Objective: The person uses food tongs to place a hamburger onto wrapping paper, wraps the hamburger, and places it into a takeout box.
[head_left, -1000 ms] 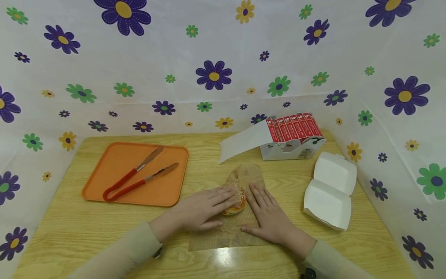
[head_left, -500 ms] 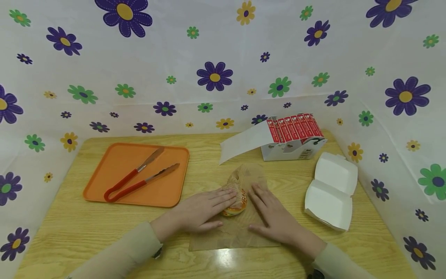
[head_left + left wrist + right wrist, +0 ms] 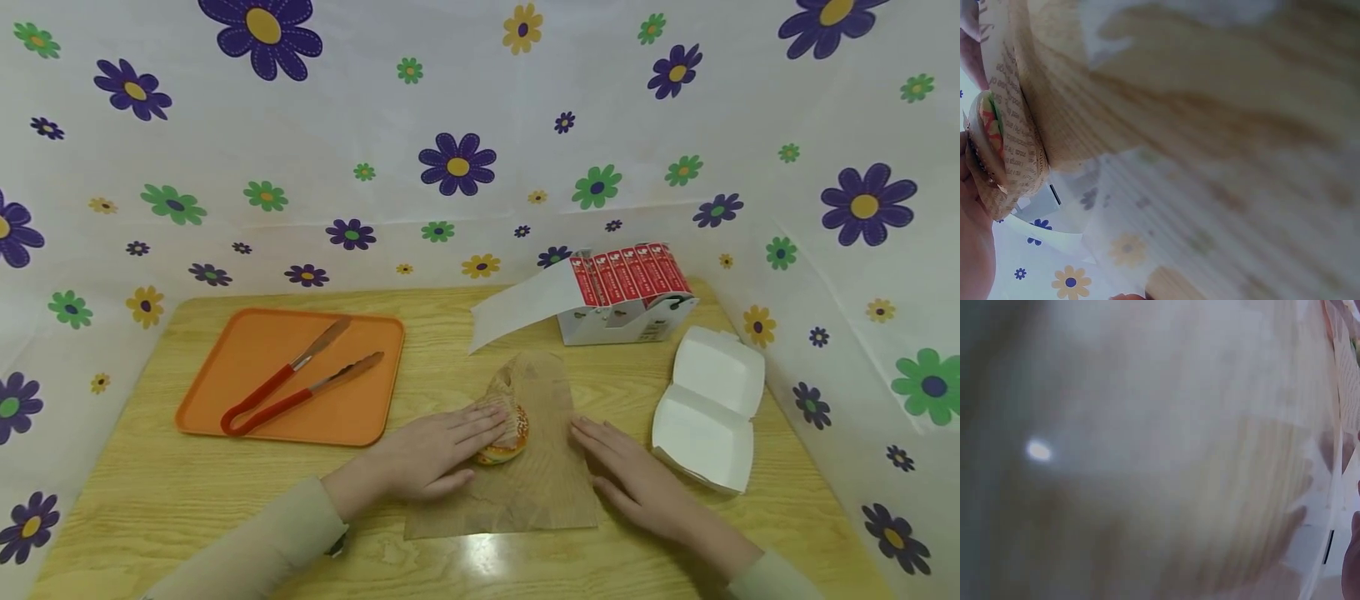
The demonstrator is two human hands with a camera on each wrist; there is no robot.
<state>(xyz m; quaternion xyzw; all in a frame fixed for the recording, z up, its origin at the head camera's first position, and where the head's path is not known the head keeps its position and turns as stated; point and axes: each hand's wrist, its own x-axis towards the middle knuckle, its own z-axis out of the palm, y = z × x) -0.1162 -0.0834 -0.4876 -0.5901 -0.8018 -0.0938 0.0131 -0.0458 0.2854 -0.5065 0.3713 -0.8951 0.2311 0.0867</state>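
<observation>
A sesame-topped burger [image 3: 501, 455] sits on a brown paper wrapper [image 3: 540, 492], with part of the paper folded over its top and left. My left hand [image 3: 438, 450] lies palm down over that fold, fingers straight, and hides much of the bun. In the left wrist view, the burger [image 3: 990, 134] appears side on, its filling showing between bun and printed paper. My right hand [image 3: 637, 479] is low at the wrapper's right edge, fingers extended with fingertips right at the paper's border. Only a sliver of the right hand [image 3: 1351, 562] shows in the right wrist view.
An orange tray [image 3: 202, 400] with red-handled tongs [image 3: 273, 387] stands on the left. Behind the wrapper is a white dispenser box with red labels [image 3: 626, 292], its long flap sticking out leftward. An open white takeaway box [image 3: 705, 433] lies right of my right hand.
My right hand has slid to the right, away from the burger and across the wrapper to its edge. The left hand stays on the folded paper.
</observation>
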